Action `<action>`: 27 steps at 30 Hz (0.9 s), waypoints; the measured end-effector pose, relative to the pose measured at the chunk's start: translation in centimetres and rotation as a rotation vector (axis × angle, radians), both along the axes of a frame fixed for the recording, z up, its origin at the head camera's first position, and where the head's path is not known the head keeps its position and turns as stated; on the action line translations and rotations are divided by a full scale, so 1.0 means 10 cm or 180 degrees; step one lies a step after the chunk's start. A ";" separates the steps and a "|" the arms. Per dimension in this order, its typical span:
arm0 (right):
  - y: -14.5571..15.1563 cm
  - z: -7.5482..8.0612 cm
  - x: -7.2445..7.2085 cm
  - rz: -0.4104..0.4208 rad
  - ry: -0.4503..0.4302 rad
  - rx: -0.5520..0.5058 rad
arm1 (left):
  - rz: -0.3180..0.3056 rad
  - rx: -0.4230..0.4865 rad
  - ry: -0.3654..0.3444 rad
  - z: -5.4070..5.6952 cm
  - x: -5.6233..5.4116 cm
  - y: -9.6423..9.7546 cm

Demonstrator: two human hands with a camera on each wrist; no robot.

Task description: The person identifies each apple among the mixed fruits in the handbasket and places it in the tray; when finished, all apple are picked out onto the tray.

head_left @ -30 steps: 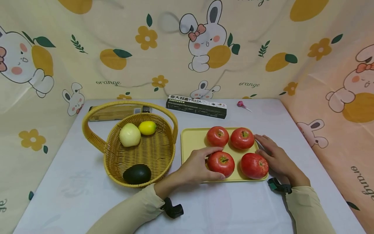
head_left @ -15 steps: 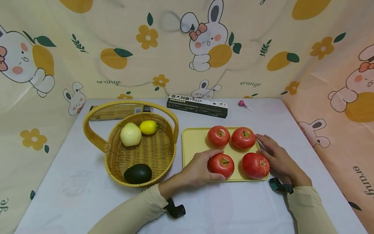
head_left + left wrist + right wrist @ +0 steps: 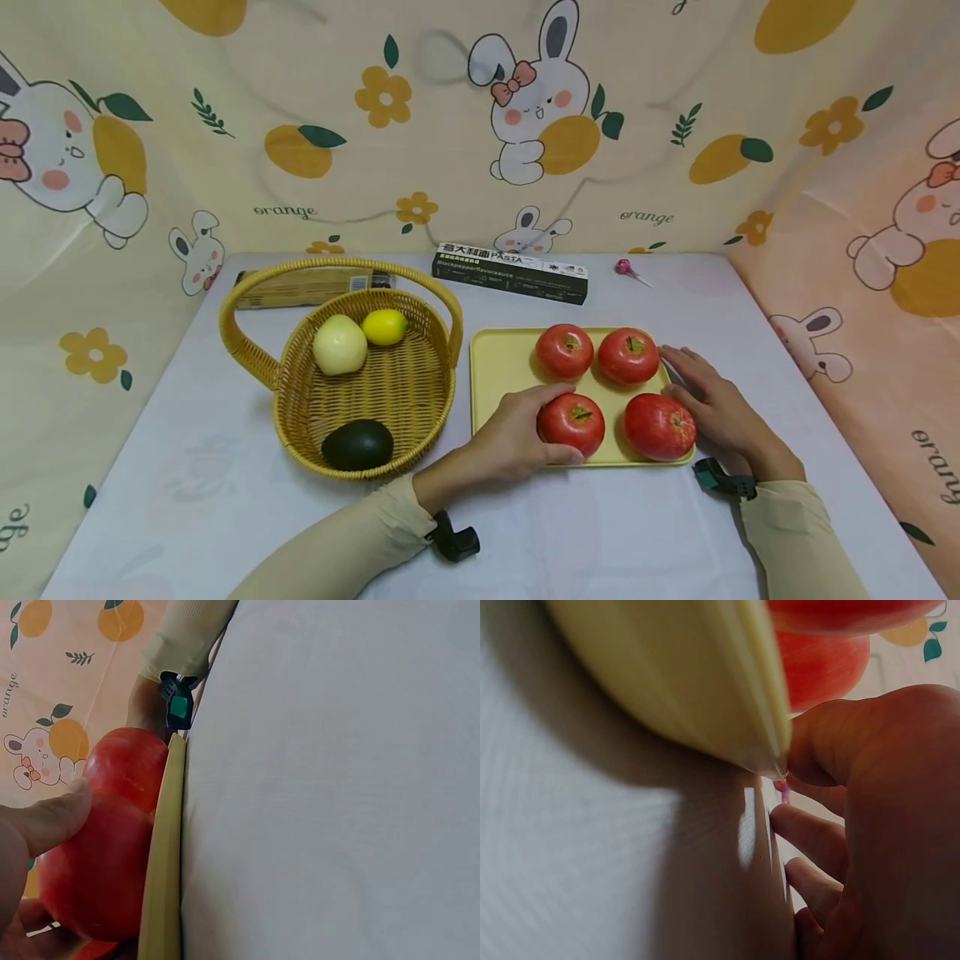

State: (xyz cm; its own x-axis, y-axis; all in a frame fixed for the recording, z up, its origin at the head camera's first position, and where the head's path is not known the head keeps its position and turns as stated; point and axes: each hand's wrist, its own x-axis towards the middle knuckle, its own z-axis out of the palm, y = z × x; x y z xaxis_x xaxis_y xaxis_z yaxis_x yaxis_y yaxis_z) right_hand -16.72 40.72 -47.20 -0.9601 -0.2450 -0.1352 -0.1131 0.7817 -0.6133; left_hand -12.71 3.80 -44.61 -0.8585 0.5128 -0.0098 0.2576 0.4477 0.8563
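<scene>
In the head view, my left hand grips the front-left red apple, thumb at its near side and fingers behind it. The left wrist view shows the thumb against the apple's skin. This apple sits on a shallow yellow tray with a front-right apple, a back-left apple and a back-right apple. My right hand rests at the tray's right edge, fingers extended. In the right wrist view, its thumb touches the tray's rim and its other fingers lie at the table.
Left of the tray stands a wicker basket with a tall handle, holding a pale round fruit, a lemon and a dark green avocado. Behind are a pasta box, a lollipop and a brown package.
The head view has shifted slightly, so everything appears a little further right. My left hand stays around the same apple, and the right hand stays at the tray's edge.
</scene>
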 end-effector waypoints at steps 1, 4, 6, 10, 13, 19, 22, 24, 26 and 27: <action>0.00 0.00 0.00 -0.0003 0.0000 -0.0005 | 0.0004 -0.0008 0.0010 0.00 0.00 0.00; 0.00 0.01 0.01 -0.0008 -0.0012 -0.0040 | -0.0023 -0.0049 0.0044 0.01 0.00 0.01; 0.00 0.01 0.02 -0.0005 -0.0021 -0.0057 | -0.0060 -0.0085 0.0087 0.02 0.00 0.01; 0.00 0.02 0.02 0.0012 -0.0021 -0.0068 | -0.0116 -0.0140 0.0234 0.08 0.01 -0.02; 0.00 0.02 0.01 0.0031 -0.0011 -0.0052 | -0.0096 -0.0137 0.0343 0.19 0.02 -0.07; -0.05 0.14 0.03 0.0038 0.0157 0.0161 | 0.0027 0.0062 0.0451 0.54 0.13 -0.38; -0.05 0.27 0.08 -0.0021 0.0394 0.0279 | 0.0089 0.0277 0.0786 0.73 0.20 -0.67; -0.04 0.36 0.11 -0.0037 0.0601 0.0317 | 0.0182 0.0320 0.1134 0.86 0.24 -0.91; -0.02 0.44 0.14 -0.0026 0.0843 0.0367 | 0.0312 0.0279 0.1595 0.99 0.29 -1.18; -0.01 0.47 0.15 -0.0010 0.0952 0.0390 | 0.0388 0.0228 0.1788 1.06 0.31 -1.33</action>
State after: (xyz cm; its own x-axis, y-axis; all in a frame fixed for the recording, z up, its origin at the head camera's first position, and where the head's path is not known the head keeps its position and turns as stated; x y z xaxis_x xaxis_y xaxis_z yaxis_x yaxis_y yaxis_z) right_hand -15.24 40.60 -42.46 -0.9624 -0.2413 0.1248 -0.2717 0.8482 -0.4546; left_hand -9.60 -9.47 -34.04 -0.7749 0.3923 0.4956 0.6316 0.4485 0.6324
